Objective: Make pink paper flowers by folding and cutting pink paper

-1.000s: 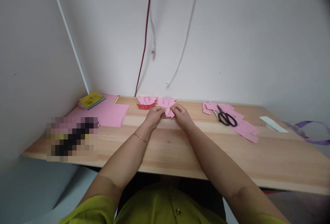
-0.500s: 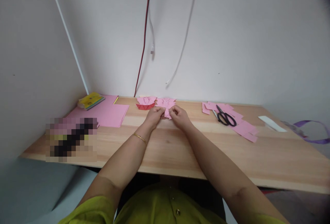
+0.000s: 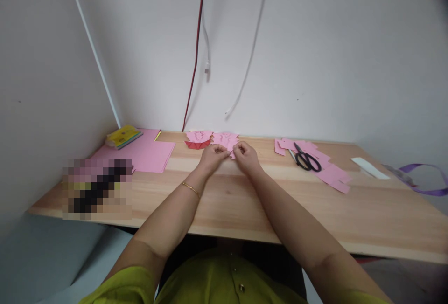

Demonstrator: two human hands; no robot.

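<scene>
My left hand (image 3: 213,158) and my right hand (image 3: 248,157) meet near the table's back edge, thumbs and fingertips pinched together. Between them is a small piece of folded pink paper (image 3: 232,155), mostly covered by my fingers. Just beyond my fingertips lie several folded pink paper pieces (image 3: 224,139). To their left, more pink folded pieces (image 3: 199,136) sit behind a red folded paper piece (image 3: 197,145), close to my left hand.
On the right, black-handled scissors (image 3: 306,159) rest on pink paper cutouts (image 3: 331,173), with a white strip (image 3: 370,168) farther right. Pink sheets (image 3: 154,157) and a yellow packet (image 3: 122,136) lie left. A blurred-out dark object (image 3: 98,187) is nearer. Cables (image 3: 198,38) hang along the wall.
My hands have shifted slightly to the right. My left fingers have straightened toward the right hand, and less of the pink paper shows between them.
</scene>
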